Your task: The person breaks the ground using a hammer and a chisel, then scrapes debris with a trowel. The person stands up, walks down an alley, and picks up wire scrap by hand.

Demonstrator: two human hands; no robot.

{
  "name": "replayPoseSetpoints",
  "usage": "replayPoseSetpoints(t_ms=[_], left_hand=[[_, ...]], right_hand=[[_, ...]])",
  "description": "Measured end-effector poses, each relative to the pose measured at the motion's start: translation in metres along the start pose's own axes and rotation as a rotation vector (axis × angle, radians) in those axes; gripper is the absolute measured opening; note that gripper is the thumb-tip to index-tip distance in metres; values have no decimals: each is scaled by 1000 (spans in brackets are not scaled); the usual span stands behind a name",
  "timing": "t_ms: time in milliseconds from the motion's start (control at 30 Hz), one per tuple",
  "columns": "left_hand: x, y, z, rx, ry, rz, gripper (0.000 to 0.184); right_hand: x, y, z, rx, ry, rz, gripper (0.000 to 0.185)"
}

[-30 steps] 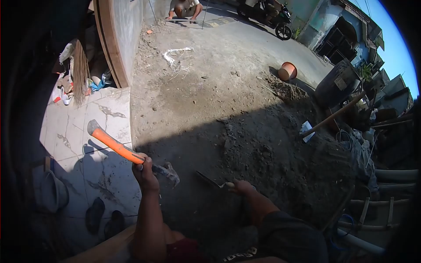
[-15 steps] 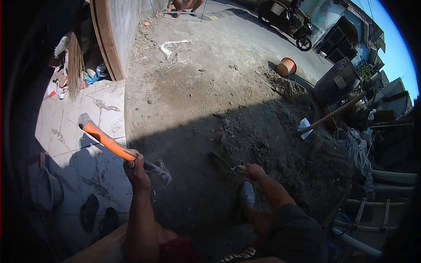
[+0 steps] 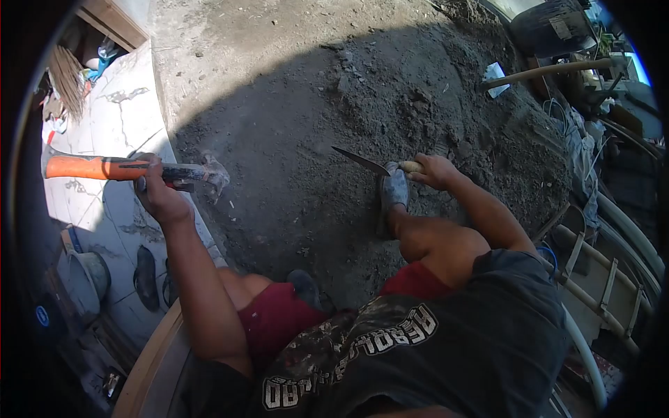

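My left hand (image 3: 165,198) is closed around the shaft of a claw hammer (image 3: 90,167). Its orange grip points left over the white tiles, and its dirt-caked head is on the right, above the soil. A small dark piece shows under the shaft beside my fingers; I cannot make out what it is. My right hand (image 3: 437,172) grips the light wooden handle of a trowel (image 3: 359,159), its dark, narrow-looking blade pointing left over the shaded ground. Just under the trowel's handle is my grey shoe (image 3: 395,191).
Loose soil (image 3: 446,90) is heaped ahead and to the right. A long wooden handle (image 3: 550,72) sticks out there, near a dark barrel (image 3: 550,29). Cracked white tiles (image 3: 115,125) border the left, with slippers (image 3: 145,279) and a bucket (image 3: 89,279). Pipes (image 3: 631,233) lie at right.
My view has tipped downward, bringing my shirt and legs into sight. The hammer has swung to nearly level and further left. The trowel stays in my right hand, its blade now more visible.
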State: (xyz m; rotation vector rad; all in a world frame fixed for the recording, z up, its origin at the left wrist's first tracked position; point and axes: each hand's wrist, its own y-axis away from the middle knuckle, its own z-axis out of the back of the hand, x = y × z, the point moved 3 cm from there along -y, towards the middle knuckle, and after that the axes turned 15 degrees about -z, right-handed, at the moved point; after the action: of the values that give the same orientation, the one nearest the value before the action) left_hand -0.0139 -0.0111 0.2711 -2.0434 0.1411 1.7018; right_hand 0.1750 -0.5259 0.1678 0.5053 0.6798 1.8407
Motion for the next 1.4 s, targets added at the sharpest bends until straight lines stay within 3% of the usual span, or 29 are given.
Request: replayPoseSetpoints(t_ms=[33,100,167,233,300,333,367,433,467,600,800,867,1000,1067,1133,1267,1300,1367,1400], left_hand=[[-2,1,-1,23,-5,7,21],[-2,2,6,51,1,70,24],[8,-2,16,51,5,41,24],[15,-6,24,16,-43,62,25],[19,-7,27,34,-42,97,26],[21,-6,26,57,-44,102,26],[23,-7,25,78,-45,105,26],[31,-11,22,123,-41,128,26],[32,-8,18,147,-50,129,22],[31,8,-13,203,-86,131,18],[34,24,-32,385,-66,104,19],[33,27,-31,415,-68,98,19],[33,27,-27,492,-79,81,20],[36,25,-27,508,-66,80,21],[38,23,-29,524,-69,51,22],[43,24,-33,443,-94,44,22],[48,18,-23,481,-72,68,24],[59,11,-15,548,-1,116,28],[58,12,-19,554,6,118,28]], right_hand=[[-11,4,-20,10,-18,-13,50],[-41,13,-58,-76,-371,-265,54],[-69,20,-96,-143,-476,-401,55],[-102,36,-123,-489,-741,-690,57],[-160,37,-182,-462,-903,-931,59],[-143,60,-159,-291,-1248,-1025,62],[-157,67,-181,-290,-1269,-1070,62],[-175,80,-192,-424,-950,-1192,60],[-171,92,-186,-464,-796,-1206,56],[-175,80,-181,-541,-692,-1231,49],[-206,26,-144,-461,-629,-1320,48],[-214,-6,-147,-308,-527,-1197,45],[-189,-35,-126,-270,-607,-1160,45],[-172,-40,-120,-376,-587,-1048,54],[-152,-36,-110,-437,-604,-994,52],[-131,20,-137,-648,-683,-929,52],[-128,33,-152,-633,-693,-934,52],[-136,54,-198,-435,-856,-1200,57],[-129,58,-220,-337,-857,-1222,60]])
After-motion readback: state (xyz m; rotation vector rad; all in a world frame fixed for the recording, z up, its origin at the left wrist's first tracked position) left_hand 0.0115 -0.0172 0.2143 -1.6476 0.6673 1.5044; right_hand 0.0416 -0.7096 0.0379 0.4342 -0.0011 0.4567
